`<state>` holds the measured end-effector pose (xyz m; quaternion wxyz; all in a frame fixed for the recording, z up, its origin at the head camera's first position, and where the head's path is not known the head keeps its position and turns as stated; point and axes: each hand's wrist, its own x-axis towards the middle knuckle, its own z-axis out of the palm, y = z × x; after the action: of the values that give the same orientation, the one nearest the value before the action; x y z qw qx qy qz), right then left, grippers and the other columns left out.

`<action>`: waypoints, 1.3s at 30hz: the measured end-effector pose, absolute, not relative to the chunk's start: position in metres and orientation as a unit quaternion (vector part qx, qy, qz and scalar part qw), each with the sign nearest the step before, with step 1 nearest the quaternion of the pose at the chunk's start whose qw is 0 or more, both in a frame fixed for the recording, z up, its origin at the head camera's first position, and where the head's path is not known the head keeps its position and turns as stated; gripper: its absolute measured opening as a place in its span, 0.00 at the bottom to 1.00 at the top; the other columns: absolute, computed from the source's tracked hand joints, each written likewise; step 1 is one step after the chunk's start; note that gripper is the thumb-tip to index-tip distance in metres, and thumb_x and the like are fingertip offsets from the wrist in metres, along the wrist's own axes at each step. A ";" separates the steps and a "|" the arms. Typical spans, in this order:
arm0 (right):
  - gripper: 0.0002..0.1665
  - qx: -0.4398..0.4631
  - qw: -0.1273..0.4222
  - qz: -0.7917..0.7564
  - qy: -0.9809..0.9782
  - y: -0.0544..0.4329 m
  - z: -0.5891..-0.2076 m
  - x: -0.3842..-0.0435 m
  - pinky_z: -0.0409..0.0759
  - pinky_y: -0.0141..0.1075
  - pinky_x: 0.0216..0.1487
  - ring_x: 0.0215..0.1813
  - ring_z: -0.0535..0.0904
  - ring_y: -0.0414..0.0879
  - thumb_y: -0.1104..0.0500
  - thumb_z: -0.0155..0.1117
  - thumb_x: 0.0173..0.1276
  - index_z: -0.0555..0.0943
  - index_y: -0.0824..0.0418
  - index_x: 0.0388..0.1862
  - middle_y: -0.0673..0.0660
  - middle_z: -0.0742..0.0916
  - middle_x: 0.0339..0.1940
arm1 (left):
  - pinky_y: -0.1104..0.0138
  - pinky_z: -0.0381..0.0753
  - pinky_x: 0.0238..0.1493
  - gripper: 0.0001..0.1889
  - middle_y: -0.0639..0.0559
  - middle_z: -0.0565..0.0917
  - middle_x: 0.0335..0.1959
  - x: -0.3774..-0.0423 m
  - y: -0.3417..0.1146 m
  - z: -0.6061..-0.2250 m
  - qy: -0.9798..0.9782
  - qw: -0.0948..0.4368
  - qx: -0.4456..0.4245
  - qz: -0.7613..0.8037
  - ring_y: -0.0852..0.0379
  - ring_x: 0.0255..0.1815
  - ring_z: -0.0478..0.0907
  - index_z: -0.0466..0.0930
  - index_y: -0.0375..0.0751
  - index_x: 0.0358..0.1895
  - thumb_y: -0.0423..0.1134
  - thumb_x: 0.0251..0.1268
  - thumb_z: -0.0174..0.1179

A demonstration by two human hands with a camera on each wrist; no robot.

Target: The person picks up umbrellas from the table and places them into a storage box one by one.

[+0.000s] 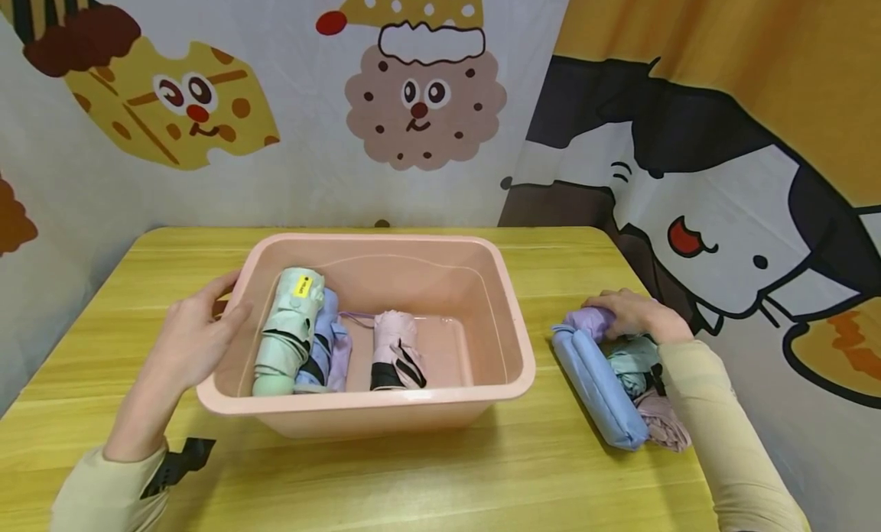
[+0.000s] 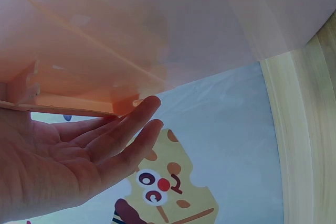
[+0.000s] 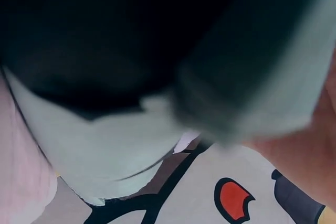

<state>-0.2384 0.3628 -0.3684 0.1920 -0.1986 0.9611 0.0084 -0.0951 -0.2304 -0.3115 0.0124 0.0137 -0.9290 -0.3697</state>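
A pink plastic tub stands on the table. My left hand holds its left rim, thumb over the edge; the left wrist view has the fingers stretched beneath the rim. At the table's right side, my right hand grips the end of a purple folded umbrella, its fingers partly hidden. Against that lie a blue folded umbrella, a green folded umbrella and a mauve folded umbrella. Pale green fabric fills much of the right wrist view, close and blurred.
Inside the tub, a mint umbrella with a yellow tag leans at the left. Beside it are a blue umbrella and a lilac one; a pink umbrella lies near the middle. A cartoon-printed curtain hangs behind the table.
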 end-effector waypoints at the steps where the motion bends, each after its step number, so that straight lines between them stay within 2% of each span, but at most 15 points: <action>1: 0.34 -0.200 0.186 0.011 0.962 0.363 -0.369 -0.239 0.75 0.57 0.49 0.50 0.73 0.57 0.61 0.69 0.51 0.75 0.55 0.60 0.61 0.80 0.52 | 0.43 0.81 0.47 0.33 0.22 0.67 0.63 -0.095 -0.230 -0.311 -0.929 0.011 0.015 -0.370 0.26 0.57 0.73 0.50 0.32 0.74 0.48 0.74 0.42; 17: 0.33 -0.216 0.104 0.041 0.970 0.357 -0.375 -0.242 0.75 0.58 0.50 0.49 0.74 0.58 0.57 0.71 0.54 0.75 0.56 0.61 0.64 0.81 0.54 | 0.43 0.81 0.47 0.33 0.21 0.66 0.63 -0.095 -0.230 -0.311 -0.929 0.005 0.016 -0.370 0.25 0.57 0.72 0.49 0.31 0.74 0.48 0.74 0.42; 27: 0.34 -0.213 0.058 0.055 0.974 0.352 -0.371 -0.241 0.65 0.69 0.59 0.58 0.70 0.64 0.56 0.71 0.56 0.74 0.53 0.63 0.63 0.79 0.60 | 0.43 0.81 0.47 0.33 0.21 0.66 0.63 -0.095 -0.230 -0.311 -0.928 0.005 0.015 -0.371 0.25 0.57 0.72 0.49 0.31 0.74 0.48 0.74 0.42; 39: 0.35 -0.230 -0.014 0.051 0.972 0.346 -0.357 -0.242 0.62 0.70 0.61 0.62 0.67 0.66 0.56 0.72 0.55 0.74 0.54 0.63 0.64 0.77 0.61 | 0.42 0.80 0.48 0.32 0.22 0.67 0.64 -0.095 -0.229 -0.311 -0.928 0.008 0.014 -0.372 0.25 0.57 0.72 0.49 0.32 0.74 0.48 0.74 0.42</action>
<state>-0.2416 0.3459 -0.3573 -0.0140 -0.2305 0.9716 0.0510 -0.0950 -0.2293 -0.3107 0.0082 0.0140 -0.9280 -0.3723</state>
